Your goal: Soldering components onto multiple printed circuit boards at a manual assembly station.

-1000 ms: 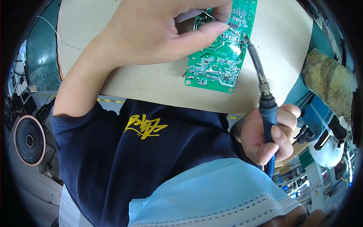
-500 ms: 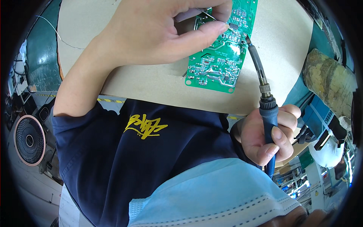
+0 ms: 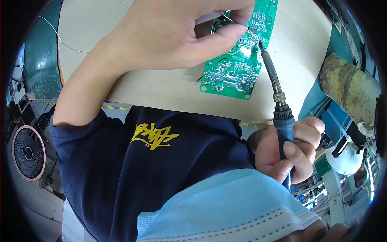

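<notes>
A green circuit board, dotted with small parts and shiny solder joints, lies on the brown work surface. Over its upper left part, my left hand pinches a thin length of solder wire between thumb and forefinger. The fingertips are close to a small black chip on the board. My right hand grips the blue handle of a soldering iron from below. Its dark tip reaches up to the board's right side, just right of my left fingertips. Whether the tip touches a joint I cannot tell.
Thin wire trails to the left across the brown sheet covering the table. A cut lead sticks out beside the board. At right are a brownish roll-shaped object and a blue box. A fan stands at lower left.
The soldering iron's tip has moved slightly left, from the board's right edge to over the board. My left hand keeps its pinch on the solder wire. The whole view has shifted a little.
</notes>
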`<control>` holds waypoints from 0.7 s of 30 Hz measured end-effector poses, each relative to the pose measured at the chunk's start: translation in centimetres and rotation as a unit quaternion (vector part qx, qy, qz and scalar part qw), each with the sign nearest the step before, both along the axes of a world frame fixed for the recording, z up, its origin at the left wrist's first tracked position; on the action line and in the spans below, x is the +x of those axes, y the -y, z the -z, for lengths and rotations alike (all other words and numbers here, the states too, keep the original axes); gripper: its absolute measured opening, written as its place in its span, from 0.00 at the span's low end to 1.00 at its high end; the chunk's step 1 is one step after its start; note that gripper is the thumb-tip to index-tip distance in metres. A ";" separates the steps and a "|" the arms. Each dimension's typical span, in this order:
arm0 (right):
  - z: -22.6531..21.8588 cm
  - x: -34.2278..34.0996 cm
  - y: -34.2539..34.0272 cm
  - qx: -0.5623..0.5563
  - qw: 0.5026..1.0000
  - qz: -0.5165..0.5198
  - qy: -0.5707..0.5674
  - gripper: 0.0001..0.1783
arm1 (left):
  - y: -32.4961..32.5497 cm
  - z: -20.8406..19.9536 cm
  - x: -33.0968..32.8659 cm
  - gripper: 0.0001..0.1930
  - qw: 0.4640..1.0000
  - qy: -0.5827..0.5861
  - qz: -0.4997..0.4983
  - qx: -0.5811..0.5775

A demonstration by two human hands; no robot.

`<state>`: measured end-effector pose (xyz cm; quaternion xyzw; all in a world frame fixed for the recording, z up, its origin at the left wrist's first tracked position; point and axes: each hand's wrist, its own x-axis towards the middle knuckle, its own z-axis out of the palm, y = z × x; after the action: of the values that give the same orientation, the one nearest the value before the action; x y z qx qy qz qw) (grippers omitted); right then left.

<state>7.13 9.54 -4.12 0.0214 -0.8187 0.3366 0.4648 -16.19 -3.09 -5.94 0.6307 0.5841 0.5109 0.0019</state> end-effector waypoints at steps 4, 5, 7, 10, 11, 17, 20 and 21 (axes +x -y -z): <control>-0.7 -0.3 0.2 0.001 1.000 0.002 0.017 0.13 | -0.1 0.3 0.3 0.07 0.999 0.028 -0.004 0.014; -0.7 -0.4 0.3 0.011 1.000 0.006 0.021 0.13 | -0.1 0.4 0.4 0.07 0.999 0.028 -0.007 0.016; -0.7 -0.5 0.4 0.016 0.999 0.022 0.033 0.13 | -0.2 0.5 0.5 0.07 0.999 0.031 -0.007 0.018; -0.9 -0.5 0.3 0.035 0.999 0.012 0.040 0.12 | -0.2 0.6 0.5 0.07 0.999 0.032 -0.004 0.020; -1.0 -0.4 0.4 0.035 0.998 0.012 0.041 0.12 | -0.2 0.5 0.4 0.07 0.999 0.031 -0.003 0.021; -2.2 0.6 0.1 0.058 0.991 -0.024 0.120 0.13 | -0.2 0.5 0.4 0.07 0.999 0.009 -0.016 0.028; -2.0 0.6 -0.2 0.084 0.990 -0.017 0.111 0.13 | -0.3 0.6 0.7 0.07 0.999 0.034 -0.018 0.023; -1.6 0.5 -0.2 0.079 0.993 0.002 0.088 0.12 | -0.3 0.6 0.7 0.07 0.999 0.034 -0.018 0.020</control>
<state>7.62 9.78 -2.47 0.0267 -0.8804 0.2704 0.3888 -15.48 -2.80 -6.59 0.6026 0.5846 0.5432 0.0000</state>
